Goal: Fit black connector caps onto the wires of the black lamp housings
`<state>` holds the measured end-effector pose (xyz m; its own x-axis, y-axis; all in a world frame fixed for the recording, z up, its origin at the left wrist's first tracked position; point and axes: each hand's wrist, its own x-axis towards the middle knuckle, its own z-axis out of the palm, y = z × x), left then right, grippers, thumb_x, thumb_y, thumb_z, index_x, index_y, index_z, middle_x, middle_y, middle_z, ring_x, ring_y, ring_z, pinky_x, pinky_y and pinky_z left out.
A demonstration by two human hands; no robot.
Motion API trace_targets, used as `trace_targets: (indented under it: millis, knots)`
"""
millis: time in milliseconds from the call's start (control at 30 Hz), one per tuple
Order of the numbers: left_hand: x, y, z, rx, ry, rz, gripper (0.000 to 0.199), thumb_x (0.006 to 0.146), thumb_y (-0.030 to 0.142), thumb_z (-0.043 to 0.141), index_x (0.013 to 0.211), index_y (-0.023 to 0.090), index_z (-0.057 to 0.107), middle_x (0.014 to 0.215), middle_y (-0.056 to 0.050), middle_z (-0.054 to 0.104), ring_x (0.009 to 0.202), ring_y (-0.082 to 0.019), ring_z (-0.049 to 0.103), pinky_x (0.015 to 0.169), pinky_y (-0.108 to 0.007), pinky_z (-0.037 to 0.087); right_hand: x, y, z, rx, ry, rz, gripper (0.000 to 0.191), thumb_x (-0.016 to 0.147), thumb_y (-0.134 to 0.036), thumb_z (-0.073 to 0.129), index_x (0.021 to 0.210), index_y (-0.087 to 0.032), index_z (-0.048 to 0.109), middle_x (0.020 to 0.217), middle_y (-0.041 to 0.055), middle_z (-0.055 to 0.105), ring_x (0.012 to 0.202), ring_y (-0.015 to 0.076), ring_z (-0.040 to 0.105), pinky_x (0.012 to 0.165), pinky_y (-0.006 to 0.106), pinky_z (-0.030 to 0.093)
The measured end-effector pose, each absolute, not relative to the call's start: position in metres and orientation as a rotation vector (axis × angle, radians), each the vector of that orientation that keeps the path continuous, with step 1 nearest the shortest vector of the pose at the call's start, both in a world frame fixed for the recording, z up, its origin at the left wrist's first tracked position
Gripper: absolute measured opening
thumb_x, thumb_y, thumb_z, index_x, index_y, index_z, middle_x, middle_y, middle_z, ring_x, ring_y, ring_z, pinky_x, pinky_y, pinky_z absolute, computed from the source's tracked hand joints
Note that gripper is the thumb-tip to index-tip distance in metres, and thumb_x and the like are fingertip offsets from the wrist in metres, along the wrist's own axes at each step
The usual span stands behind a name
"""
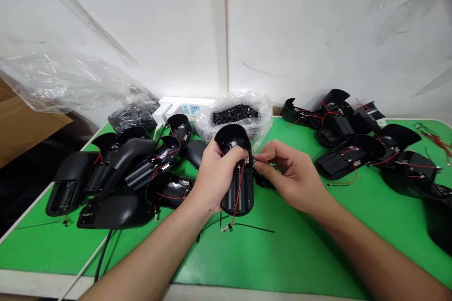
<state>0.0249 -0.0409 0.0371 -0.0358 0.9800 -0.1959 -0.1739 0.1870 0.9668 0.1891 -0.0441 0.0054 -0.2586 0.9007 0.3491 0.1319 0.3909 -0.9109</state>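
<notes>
White wall (300, 33) behind bench, white vertical post (218, 23) top center, cardboard box (24, 122) far left, green-topped table (282, 254) below.

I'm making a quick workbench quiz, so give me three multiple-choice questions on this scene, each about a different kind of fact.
1. Where is the clear plastic bag of small black parts?
A. Beside the power strip
B. On the floor
C. In a hand

2. What colour is the wire on the black housing being held?
A. Blue
B. Red
C. Yellow

3. What is the left hand doing?
A. Lying flat
B. Pointing
C. Gripping the housing

1 A: the bag sits next to the strip.
2 B: a red wire runs down the housing.
3 C: its fingers wrap the housing.
</notes>
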Motion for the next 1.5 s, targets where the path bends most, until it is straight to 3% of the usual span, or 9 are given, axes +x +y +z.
trace_targets:
  millis: [233, 567, 833, 967, 1067, 1200, 1333, 1400, 1500]
  knots:
    - [0.026, -0.042, 0.036, 0.941, 1.215, 1.174, 0.020, 0.078, 0.024, 0.073, 0.091, 0.020, 0.058, 0.067, 0.007, 0.052, 0.054, -0.005, 0.047, 0.057, -0.018, 0.044, 0.188, -0.043, 0.005, -0.990, -1.649, 0.841, 0.012, 0.098, -0.029, 0.067, 0.088, -0.022, 0.064, 0.076, 0.0012, 0.061, 0.075, 0.0171, 0.057, 0.065, 0.030, 0.044]
    - [0.024, -0.040, 0.035, 0.911, 1.191, 1.179, 0.021, 0.075, 0.021, 0.074, 0.090, 0.019, 0.059, 0.069, 0.006, 0.055, 0.055, -0.005, 0.049, 0.055, -0.018, 0.044, 0.192, -0.044, 0.009, -0.940, -1.709, 0.986, 0.020, 0.098, -0.031, 0.067, 0.083, -0.021, 0.059, 0.079, 0.0008, 0.058, 0.076, 0.0158, 0.054, 0.067, 0.029, 0.044]
    - [0.024, -0.040, 0.043, 0.611, 0.882, 1.146, 0.029, 0.079, 0.021, 0.074, 0.103, 0.022, 0.058, 0.082, 0.003, 0.065, 0.062, -0.011, 0.064, 0.060, -0.023, 0.056, 0.190, -0.038, 0.005, -1.007, -1.548, 0.853, 0.009, 0.097, -0.029, 0.068, 0.096, -0.021, 0.068, 0.075, -0.0006, 0.061, 0.069, 0.0141, 0.056, 0.065, 0.028, 0.046]
    - [0.022, -0.040, 0.051, 0.528, 0.709, 1.030, 0.031, 0.090, 0.044, 0.069, 0.111, 0.021, 0.064, 0.097, -0.006, 0.073, 0.072, -0.017, 0.073, 0.077, -0.035, 0.064, 0.190, -0.036, 0.003, -1.011, -1.439, 0.856, 0.014, 0.096, -0.034, 0.070, 0.100, -0.021, 0.068, 0.078, 0.0003, 0.065, 0.069, 0.0148, 0.058, 0.064, 0.029, 0.048]
    - [0.021, -0.039, 0.054, 0.496, 0.673, 0.944, 0.045, 0.095, 0.061, 0.055, 0.115, 0.023, 0.067, 0.102, -0.010, 0.074, 0.076, -0.023, 0.075, 0.075, -0.042, 0.065, 0.189, -0.036, 0.003, -1.058, -1.441, 0.815, 0.016, 0.095, -0.035, 0.071, 0.099, -0.021, 0.069, 0.078, 0.0007, 0.066, 0.068, 0.0146, 0.058, 0.064, 0.029, 0.048]
    - [0.019, -0.036, 0.056, 0.437, 0.745, 0.991, 0.040, 0.100, 0.053, 0.046, 0.114, 0.024, 0.069, 0.096, -0.008, 0.075, 0.068, -0.021, 0.074, 0.059, -0.034, 0.061, 0.189, -0.036, 0.003, -1.091, -1.474, 0.804, 0.018, 0.097, -0.037, 0.068, 0.101, -0.019, 0.070, 0.080, 0.0018, 0.068, 0.069, 0.0142, 0.059, 0.063, 0.028, 0.045]
    - [0.016, -0.032, 0.059, 0.463, 0.781, 1.110, 0.041, 0.101, 0.042, 0.042, 0.106, 0.013, 0.071, 0.106, -0.014, 0.076, 0.072, -0.020, 0.074, 0.061, -0.030, 0.060, 0.190, -0.034, 0.001, -1.129, -1.465, 0.751, 0.018, 0.099, -0.036, 0.065, 0.100, -0.019, 0.070, 0.082, 0.0019, 0.068, 0.070, 0.0142, 0.057, 0.064, 0.028, 0.044]
    - [0.015, -0.033, 0.060, 0.482, 0.824, 1.196, 0.039, 0.100, 0.041, 0.045, 0.111, 0.014, 0.070, 0.112, -0.014, 0.075, 0.077, -0.019, 0.075, 0.064, -0.030, 0.061, 0.191, -0.034, 0.000, -1.144, -1.480, 0.720, 0.016, 0.099, -0.034, 0.065, 0.100, -0.019, 0.070, 0.082, 0.0020, 0.068, 0.070, 0.0145, 0.057, 0.064, 0.028, 0.044]
    - [0.016, -0.036, 0.065, 0.582, 0.882, 1.338, 0.039, 0.096, 0.042, 0.060, 0.129, 0.023, 0.066, 0.115, -0.009, 0.073, 0.081, -0.017, 0.073, 0.067, -0.028, 0.060, 0.192, -0.033, 0.001, -1.158, -1.542, 0.663, 0.014, 0.099, -0.031, 0.063, 0.099, -0.019, 0.070, 0.079, 0.0015, 0.067, 0.069, 0.0143, 0.056, 0.063, 0.028, 0.044]
